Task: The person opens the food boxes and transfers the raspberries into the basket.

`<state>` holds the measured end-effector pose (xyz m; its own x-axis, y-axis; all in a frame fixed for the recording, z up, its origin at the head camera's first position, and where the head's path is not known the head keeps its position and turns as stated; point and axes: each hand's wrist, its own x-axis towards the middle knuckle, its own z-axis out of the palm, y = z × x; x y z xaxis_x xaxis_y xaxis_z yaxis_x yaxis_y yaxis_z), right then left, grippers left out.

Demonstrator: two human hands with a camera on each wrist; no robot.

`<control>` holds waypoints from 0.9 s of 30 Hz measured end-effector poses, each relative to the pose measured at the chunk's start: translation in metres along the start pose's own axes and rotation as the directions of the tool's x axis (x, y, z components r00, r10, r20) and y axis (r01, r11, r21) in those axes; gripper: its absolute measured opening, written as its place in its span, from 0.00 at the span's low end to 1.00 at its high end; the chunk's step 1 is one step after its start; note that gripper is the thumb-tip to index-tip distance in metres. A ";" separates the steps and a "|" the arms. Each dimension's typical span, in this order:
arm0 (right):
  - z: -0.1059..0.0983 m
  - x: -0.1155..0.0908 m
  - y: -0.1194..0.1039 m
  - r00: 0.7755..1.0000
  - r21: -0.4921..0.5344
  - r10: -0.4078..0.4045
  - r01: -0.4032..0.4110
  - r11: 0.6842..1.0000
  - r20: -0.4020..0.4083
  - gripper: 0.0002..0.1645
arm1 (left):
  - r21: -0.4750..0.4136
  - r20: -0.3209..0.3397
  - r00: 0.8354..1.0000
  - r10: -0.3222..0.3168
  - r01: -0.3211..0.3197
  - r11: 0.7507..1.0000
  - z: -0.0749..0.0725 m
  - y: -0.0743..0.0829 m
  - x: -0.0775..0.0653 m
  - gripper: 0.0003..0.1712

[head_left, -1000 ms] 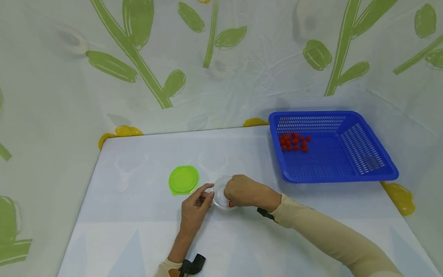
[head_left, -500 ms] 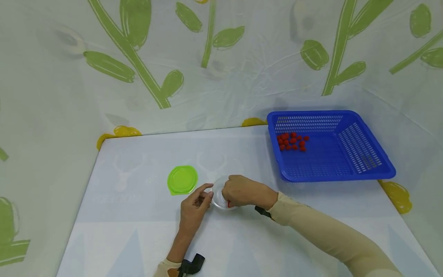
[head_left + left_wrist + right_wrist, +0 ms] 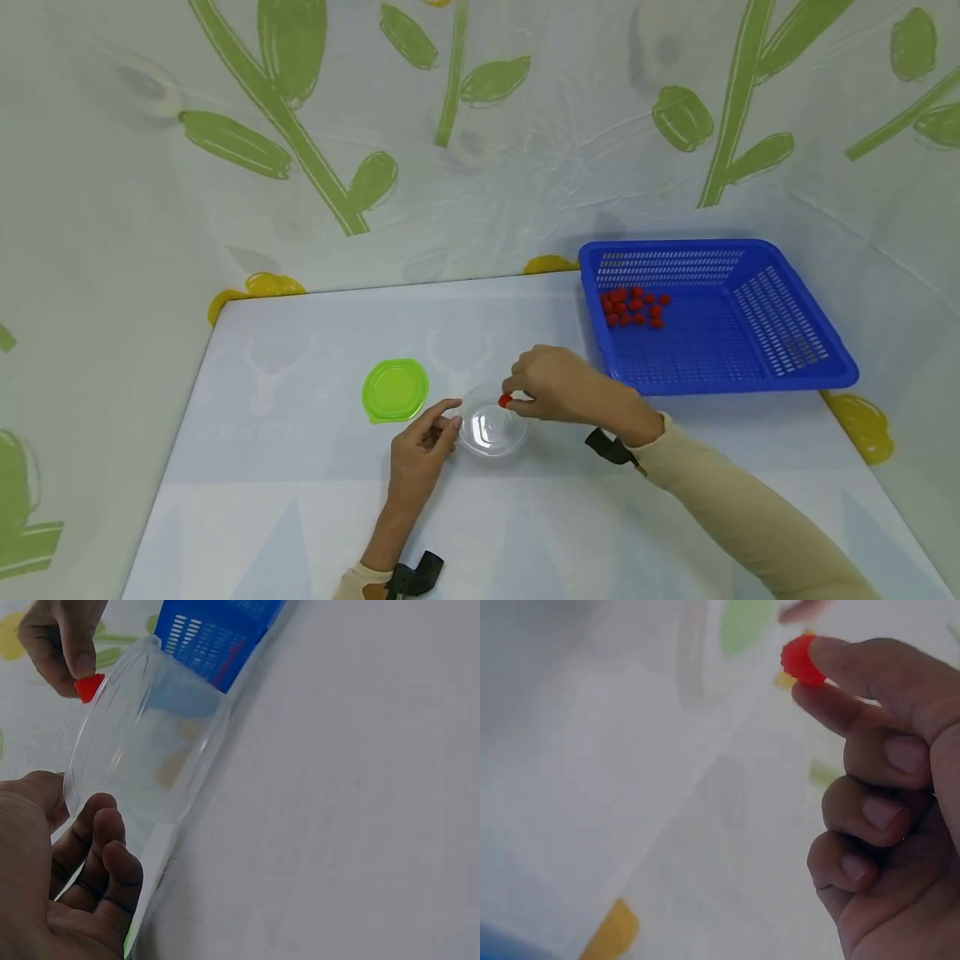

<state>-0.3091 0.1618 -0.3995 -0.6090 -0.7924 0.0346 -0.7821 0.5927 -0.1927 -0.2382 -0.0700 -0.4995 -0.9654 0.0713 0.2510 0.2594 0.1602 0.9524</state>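
A clear plastic bowl stands on the table in the head view. My left hand is at its left side, thumb and forefinger at the rim; the left wrist view shows the other fingers of the left hand curled beside the bowl. Above the bowl's right far rim, my right hand pinches a small red raspberry between thumb and forefinger. The right wrist view shows the bumpy surface of the raspberry, with the remaining fingers of the right hand curled in.
A bright green lid lies flat to the left of the bowl. At the back right stands a blue perforated basket, with several red berries in its left far corner. A printed curtain hangs behind the table.
My right hand has lifted from inside the bowl and shifted right and away, with the red raspberry in its fingertips. The left hand, lid and basket stay put.
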 end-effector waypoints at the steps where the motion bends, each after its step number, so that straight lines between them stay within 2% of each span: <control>1: -0.005 -0.005 0.005 0.999 0.016 0.026 -0.026 1.000 -0.024 0.06 | 0.001 0.000 1.000 -0.001 0.001 1.000 0.000 0.000 0.000 0.16; 5: -0.026 -0.026 0.027 0.984 0.088 0.156 -0.148 0.985 -0.087 0.07 | 0.000 0.000 1.000 -0.012 0.012 1.000 0.000 -0.001 0.000 0.15; 9: -0.046 -0.046 0.051 0.951 0.134 0.294 -0.280 0.951 -0.095 0.08 | 0.000 -0.001 1.000 -0.024 0.024 1.000 0.000 -0.001 -0.001 0.15; 13: -0.064 -0.064 0.077 0.904 0.163 0.417 -0.399 0.902 -0.097 0.06 | 0.007 -0.009 1.000 -0.030 0.030 1.000 0.001 -0.001 -0.001 0.15; 17: -0.078 -0.079 0.103 0.847 0.181 0.526 -0.508 0.842 -0.073 0.10 | 0.010 -0.008 0.999 -0.043 0.043 0.999 0.001 0.001 -0.001 0.15; 22: -0.082 -0.092 0.136 0.781 0.162 0.625 -0.614 0.772 -0.019 0.16 | 0.018 -0.010 0.999 -0.048 0.048 0.999 0.001 0.002 -0.002 0.15; 27: -0.072 -0.104 0.162 0.749 0.165 0.662 -0.656 0.737 0.019 0.16 | 0.010 -0.005 0.999 -0.042 0.042 0.999 0.001 0.000 -0.001 0.16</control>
<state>-0.3822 0.3511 -0.3636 -0.9716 -0.2037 -0.1206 -0.1550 0.9324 -0.3266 -0.2371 -0.0692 -0.4996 -0.9756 0.0591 0.2116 0.2188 0.1727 0.9604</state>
